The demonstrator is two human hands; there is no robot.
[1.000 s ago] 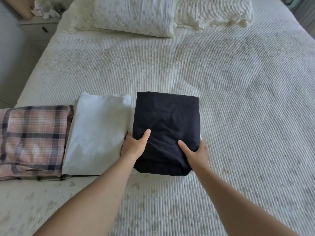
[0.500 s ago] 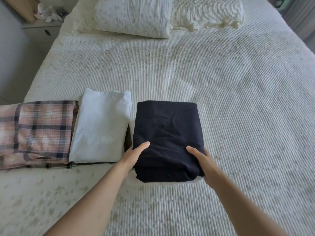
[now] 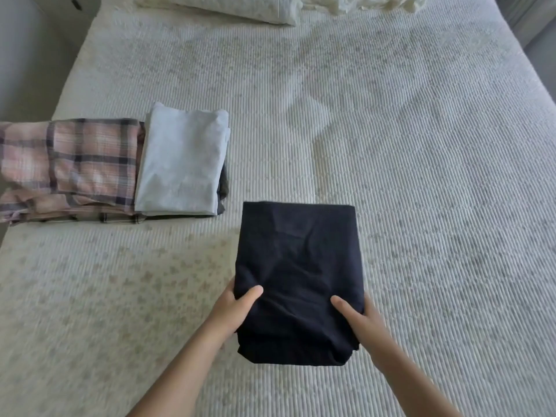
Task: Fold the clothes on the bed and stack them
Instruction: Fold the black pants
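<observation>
Head view shows the left hand and right hand each grasping the folded black garment at its near corners. It is above the bed, right of the folded white shirt and apart from it

Pillows on cream-quilted bed

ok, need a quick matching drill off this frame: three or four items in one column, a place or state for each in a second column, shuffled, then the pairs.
Items
1. black folded garment
2. white folded garment
3. plaid garment
4. pillow

Places or states
A. at the far end of the bed, cut by the top edge
B. gripped at its near end by the left hand and right hand
C. leftmost, partly out of view
D. lies between the plaid and the black one, untouched

Pairs: 1-B, 2-D, 3-C, 4-A
</observation>
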